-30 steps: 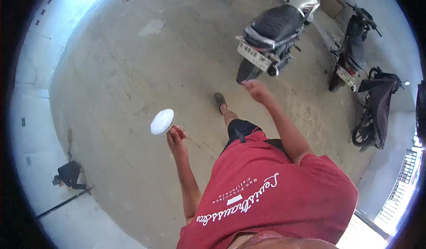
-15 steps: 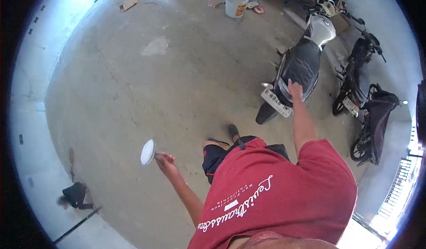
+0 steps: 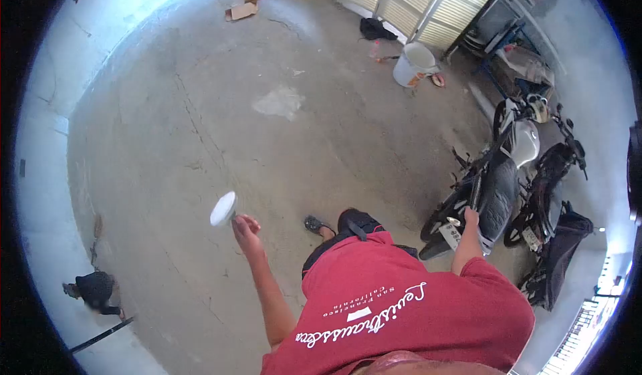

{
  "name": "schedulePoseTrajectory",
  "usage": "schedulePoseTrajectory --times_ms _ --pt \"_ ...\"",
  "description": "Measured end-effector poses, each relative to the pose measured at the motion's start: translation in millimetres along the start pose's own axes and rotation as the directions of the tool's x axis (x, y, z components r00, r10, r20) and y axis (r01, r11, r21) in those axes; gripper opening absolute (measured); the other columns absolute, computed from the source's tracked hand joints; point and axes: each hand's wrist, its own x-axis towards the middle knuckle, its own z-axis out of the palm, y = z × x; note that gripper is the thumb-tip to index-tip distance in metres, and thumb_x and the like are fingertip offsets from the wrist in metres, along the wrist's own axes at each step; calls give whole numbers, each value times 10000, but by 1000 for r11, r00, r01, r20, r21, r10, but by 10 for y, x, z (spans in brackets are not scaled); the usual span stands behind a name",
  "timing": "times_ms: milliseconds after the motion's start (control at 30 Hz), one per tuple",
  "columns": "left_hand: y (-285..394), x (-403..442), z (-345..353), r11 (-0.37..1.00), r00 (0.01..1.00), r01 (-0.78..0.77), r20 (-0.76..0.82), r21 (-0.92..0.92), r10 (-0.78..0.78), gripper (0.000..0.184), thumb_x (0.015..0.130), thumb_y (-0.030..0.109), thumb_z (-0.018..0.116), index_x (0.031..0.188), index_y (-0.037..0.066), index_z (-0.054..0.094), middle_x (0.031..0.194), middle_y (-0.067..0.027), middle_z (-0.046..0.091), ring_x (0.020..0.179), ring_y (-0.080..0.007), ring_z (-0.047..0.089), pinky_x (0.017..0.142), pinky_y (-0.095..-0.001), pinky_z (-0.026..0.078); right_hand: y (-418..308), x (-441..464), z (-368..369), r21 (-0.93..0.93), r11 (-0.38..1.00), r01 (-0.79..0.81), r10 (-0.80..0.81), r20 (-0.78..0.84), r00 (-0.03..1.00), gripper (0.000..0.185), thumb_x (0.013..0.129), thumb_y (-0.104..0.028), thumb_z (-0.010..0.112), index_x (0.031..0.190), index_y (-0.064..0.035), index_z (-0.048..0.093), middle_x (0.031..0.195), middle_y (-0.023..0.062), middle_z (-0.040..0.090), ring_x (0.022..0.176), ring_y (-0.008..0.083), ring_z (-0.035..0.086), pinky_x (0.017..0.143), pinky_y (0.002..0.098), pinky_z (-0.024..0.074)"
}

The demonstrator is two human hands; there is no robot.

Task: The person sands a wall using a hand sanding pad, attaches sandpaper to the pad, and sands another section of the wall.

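My left hand (image 3: 247, 233) is closed on the narrow back of what looks like a light bulb (image 3: 223, 208) with a wide, round white face. It is held out over the concrete floor, with the white face turned up and left. My right hand (image 3: 471, 216) is closed at the rear side of the black and silver motorcycle (image 3: 498, 201), by the grab rail beside the seat; the fingers are partly hidden. A licence plate (image 3: 450, 235) shows just below that hand.
A second motorcycle (image 3: 552, 174) and a dark-covered one (image 3: 568, 255) stand along the right wall. A white bucket (image 3: 414, 64) is near the folding door (image 3: 401, 4). Cardboard (image 3: 241, 11) lies at the back left. At lower left is a dark heap (image 3: 97, 289), unclear.
My view has tilted up and turned, bringing the door into sight. My right hand has shifted from the motorcycle's tail to its near side. The left hand still holds the bulb.
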Motion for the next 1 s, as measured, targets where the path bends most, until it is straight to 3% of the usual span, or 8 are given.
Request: schedulePoseTrajectory --times_ms 67,300,367,600,700,767,933,1000 --pt "281 528 149 998 996 -46 77 43 43 394 995 494 435 914 113 495 745 12 494 669 -83 495 609 -239 429 -370 -165 125 436 900 -33 -130 340 931 381 901 -422 564 872 -43 602 799 103 636 578 252 601 468 397 447" --pt "692 2315 795 997 982 -35 184 -71 48 363 1006 450 442 907 105 499 710 11 494 641 -88 490 594 -235 418 -2349 -1470 546 603 795 -70 -400 608 686 389 882 -479 570 909 -92 591 805 45 625 635 178 607 513 304 467" --pt "781 2796 1026 998 986 -25 163 -60 35 357 1007 445 444 910 106 501 705 12 495 631 -88 487 586 -239 415 -2861 -1391 1272 404 888 -219 -275 849 451 368 889 -466 568 960 -106 569 819 39 629 664 200 624 579 358 505" --pt "1285 4479 1461 996 997 13 78 -85 -7 358 1003 452 444 923 109 509 713 5 516 621 -84 489 581 -239 413 -5821 -2810 1870 49 987 151 -98 937 336 389 896 -528 569 771 -161 606 702 27 624 625 202 609 585 397 482" --pt "1444 5138 1547 996 999 47 24 -78 -45 364 1007 453 430 923 108 509 710 7 508 622 -86 483 588 -244 410 -7666 -3484 2219 201 623 756 -610 730 308 518 873 -532 576 664 -59 590 605 81 574 480 253 547 473 442 444" --pt "1660 5541 1666 987 1000 -2 14 -159 5 356 1012 443 424 920 110 509 709 8 507 611 -84 485 569 -234 409 -9054 -4078 2450 99 78 992 -786 618 0 530 863 -505 539 842 10 665 806 219 663 760 351 660 704 455 507" --pt "1827 6787 1840 963 997 58 -41 -264 -71 340 1008 439 441 909 120 505 728 12 504 630 -84 473 577 -224 402 -11270 -6890 1278 521 -40 853 -856 422 -298 484 906 -457 531 928 10 655 937 239 655 894 387 631 775 453 492" --pt "1847 7337 1878 966 996 70 -39 -248 -82 341 1011 434 434 917 116 509 715 11 508 618 -84 478 572 -225 406 -11783 -7639 1296 624 -70 779 -753 479 -451 491 937 -480 534 1014 -5 633 897 122 674 840 202 627 767 360 496"
